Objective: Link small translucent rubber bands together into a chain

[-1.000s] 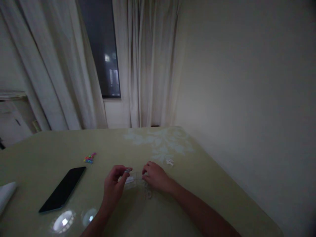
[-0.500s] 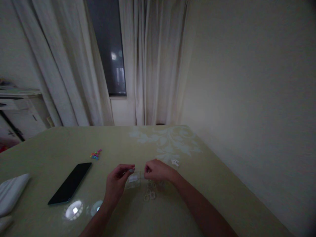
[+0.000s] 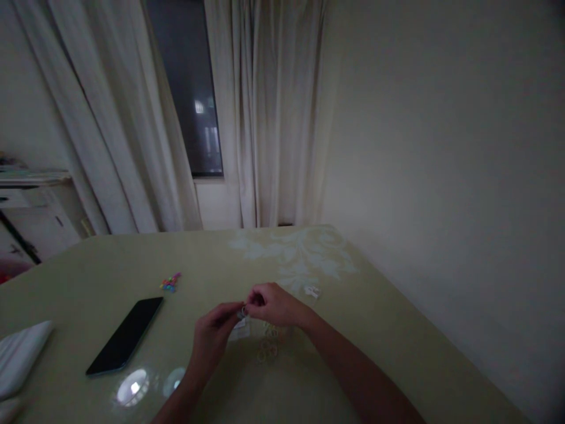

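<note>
Over the table, my left hand (image 3: pixel 212 335) and my right hand (image 3: pixel 274 304) meet at their fingertips. A small silvery ring (image 3: pixel 242 312) shows there, pinched in my left fingers. The right thumb and forefinger are closed against its right side; whatever lies between them is too small and dark to make out. Beneath the hands is a clear plastic bag (image 3: pixel 239 333) with a white label, partly covered by the left hand. Several small pale rings (image 3: pixel 267 351) lie loose below the right hand, blurred.
A black phone (image 3: pixel 126 336) lies to the left, with small bright-coloured pieces (image 3: pixel 169 282) behind it. Small white pieces (image 3: pixel 312 291) sit beyond my right wrist. A white packet (image 3: pixel 24 356) is at the left edge. The wall (image 3: pixel 419 206) borders the table's right side.
My right hand has moved left and now meets the left hand's fingertips; before, a gap lay between them. The camera view has shifted slightly.
</note>
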`<state>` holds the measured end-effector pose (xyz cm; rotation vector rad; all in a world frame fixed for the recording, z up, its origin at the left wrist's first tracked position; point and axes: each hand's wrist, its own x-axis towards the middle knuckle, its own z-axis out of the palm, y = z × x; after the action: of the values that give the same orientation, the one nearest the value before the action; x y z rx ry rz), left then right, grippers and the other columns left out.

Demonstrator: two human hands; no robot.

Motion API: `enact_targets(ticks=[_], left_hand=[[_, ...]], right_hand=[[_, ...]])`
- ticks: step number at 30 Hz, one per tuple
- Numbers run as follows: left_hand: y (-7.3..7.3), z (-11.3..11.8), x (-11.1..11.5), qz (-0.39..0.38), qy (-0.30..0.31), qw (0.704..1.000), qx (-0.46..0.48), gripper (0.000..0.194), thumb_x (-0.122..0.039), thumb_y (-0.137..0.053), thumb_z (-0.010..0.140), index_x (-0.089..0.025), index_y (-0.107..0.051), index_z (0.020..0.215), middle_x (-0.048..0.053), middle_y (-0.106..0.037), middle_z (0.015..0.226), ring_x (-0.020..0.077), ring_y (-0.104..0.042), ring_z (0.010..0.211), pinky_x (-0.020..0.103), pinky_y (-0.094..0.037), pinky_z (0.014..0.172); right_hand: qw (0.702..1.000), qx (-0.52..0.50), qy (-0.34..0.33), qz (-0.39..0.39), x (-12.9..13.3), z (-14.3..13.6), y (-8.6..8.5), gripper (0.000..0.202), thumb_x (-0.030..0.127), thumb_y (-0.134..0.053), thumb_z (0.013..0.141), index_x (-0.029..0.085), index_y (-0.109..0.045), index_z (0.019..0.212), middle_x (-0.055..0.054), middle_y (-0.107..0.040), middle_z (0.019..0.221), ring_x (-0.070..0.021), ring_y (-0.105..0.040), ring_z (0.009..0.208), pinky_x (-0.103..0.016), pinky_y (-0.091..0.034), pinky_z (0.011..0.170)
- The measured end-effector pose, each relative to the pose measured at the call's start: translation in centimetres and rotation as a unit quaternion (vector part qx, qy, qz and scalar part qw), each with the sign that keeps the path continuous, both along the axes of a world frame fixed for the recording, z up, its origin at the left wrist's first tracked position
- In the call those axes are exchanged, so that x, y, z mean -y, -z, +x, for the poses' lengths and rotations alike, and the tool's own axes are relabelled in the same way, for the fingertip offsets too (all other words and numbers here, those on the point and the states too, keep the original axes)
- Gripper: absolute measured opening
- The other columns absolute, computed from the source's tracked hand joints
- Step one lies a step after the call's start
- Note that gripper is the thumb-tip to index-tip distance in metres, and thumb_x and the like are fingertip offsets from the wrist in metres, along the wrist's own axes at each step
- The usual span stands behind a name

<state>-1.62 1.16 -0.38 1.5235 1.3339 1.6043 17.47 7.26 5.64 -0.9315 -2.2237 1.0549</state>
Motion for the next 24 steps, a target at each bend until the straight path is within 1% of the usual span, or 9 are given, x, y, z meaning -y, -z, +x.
enact_targets(ticks=[3, 6, 8, 10, 14, 16, 19, 22, 24], left_hand=[[0.4, -0.3, -0.2, 0.017, 0.0, 0.999, -0.041, 0.018, -0.033, -0.077, 0.078, -0.027, -0.085, 0.093, 0.005, -0.085, 0.089, 0.0252, -0.08, 0.078, 0.033, -0.064, 0.074], [0.3, -0.5, -0.2, 0.044, 0.004, 0.995, -0.089, 0.015, -0.031, -0.073, 0.081, -0.028, -0.085, 0.089, 0.004, -0.085, 0.085, 0.0235, -0.079, 0.076, 0.031, -0.063, 0.073], [-0.1, -0.6, -0.1, 0.054, 0.001, 0.994, -0.095, 0.014, -0.031, -0.073, 0.082, -0.028, -0.085, 0.088, 0.003, -0.084, 0.083, 0.0225, -0.078, 0.075, 0.03, -0.062, 0.072], [-0.4, -0.5, 0.0, 0.052, -0.006, 0.996, -0.078, 0.013, -0.033, -0.074, 0.082, -0.027, -0.084, 0.087, 0.004, -0.083, 0.082, 0.022, -0.077, 0.074, 0.03, -0.062, 0.072], [-0.8, -0.2, 0.1, 0.012, -0.006, 1.0, 0.003, 0.021, -0.041, -0.08, 0.078, -0.022, -0.082, 0.088, 0.006, -0.083, 0.084, 0.0242, -0.078, 0.075, 0.032, -0.064, 0.071], [-0.7, 0.1, 0.1, -0.018, -0.005, 0.999, 0.051, 0.028, -0.045, -0.083, 0.076, -0.02, -0.081, 0.089, 0.008, -0.084, 0.086, 0.0255, -0.078, 0.077, 0.034, -0.064, 0.072], [-0.4, 0.6, 0.0, -0.06, 0.007, 0.99, 0.128, 0.036, -0.047, -0.087, 0.072, -0.018, -0.08, 0.092, 0.009, -0.084, 0.089, 0.0251, -0.078, 0.08, 0.033, -0.064, 0.073], [0.0, 0.9, -0.1, -0.094, 0.026, 0.972, 0.216, 0.042, -0.047, -0.091, 0.069, -0.016, -0.078, 0.093, 0.008, -0.083, 0.087, 0.0217, -0.077, 0.078, 0.029, -0.063, 0.072], [0.2, 1.0, -0.1, -0.107, 0.031, 0.958, 0.263, 0.044, -0.047, -0.092, 0.067, -0.015, -0.077, 0.093, 0.007, -0.082, 0.085, 0.0197, -0.076, 0.076, 0.027, -0.062, 0.07]], right_hand=[[1.0, 0.004, -0.002, -0.012, -0.2, 0.1, 0.2, 0.009, 0.021, -0.072, 0.083, 0.014, -0.075, 0.088, 0.004, -0.061, 0.068, -0.0098, -0.051, 0.063, -0.02, -0.035, 0.057], [1.0, 0.01, 0.0, -0.014, -0.2, 0.1, -0.1, 0.009, 0.021, -0.073, 0.084, 0.014, -0.076, 0.088, 0.004, -0.061, 0.066, -0.0098, -0.051, 0.062, -0.02, -0.036, 0.057], [1.0, 0.001, 0.002, 0.012, 0.0, 0.1, -0.4, 0.008, 0.021, -0.072, 0.086, 0.014, -0.077, 0.088, 0.003, -0.063, 0.068, -0.0104, -0.053, 0.064, -0.02, -0.037, 0.059], [0.999, -0.02, 0.004, 0.05, 0.2, 0.0, -0.7, 0.008, 0.022, -0.072, 0.088, 0.015, -0.076, 0.089, 0.002, -0.065, 0.072, -0.0109, -0.056, 0.066, -0.021, -0.039, 0.061], [0.993, -0.021, 0.006, 0.119, 1.0, -0.5, -0.8, 0.02, 0.035, -0.081, 0.085, 0.018, -0.074, 0.093, 0.001, -0.067, 0.082, -0.0118, -0.059, 0.069, -0.022, -0.042, 0.065], [0.987, 0.001, 0.016, 0.159, 1.2, -0.8, -0.4, 0.022, 0.036, -0.083, 0.085, 0.019, -0.073, 0.095, 0.0, -0.069, 0.088, -0.012, -0.06, 0.07, -0.023, -0.044, 0.068], [0.972, 0.042, 0.021, 0.231, 1.4, -1.1, 0.2, 0.016, 0.034, -0.077, 0.092, 0.02, -0.074, 0.099, -0.003, -0.07, 0.094, -0.0147, -0.064, 0.078, -0.025, -0.046, 0.074], [0.945, 0.084, 0.003, 0.315, 1.6, -1.2, 0.4, 0.016, 0.034, -0.07, 0.097, 0.02, -0.074, 0.104, -0.006, -0.071, 0.1, -0.0195, -0.065, 0.092, -0.029, -0.048, 0.083], [0.934, 0.097, 0.0, 0.345, 1.7, -1.1, 0.5, 0.016, 0.034, -0.066, 0.099, 0.021, -0.075, 0.105, -0.007, -0.071, 0.102, -0.0205, -0.064, 0.095, -0.03, -0.048, 0.086]])
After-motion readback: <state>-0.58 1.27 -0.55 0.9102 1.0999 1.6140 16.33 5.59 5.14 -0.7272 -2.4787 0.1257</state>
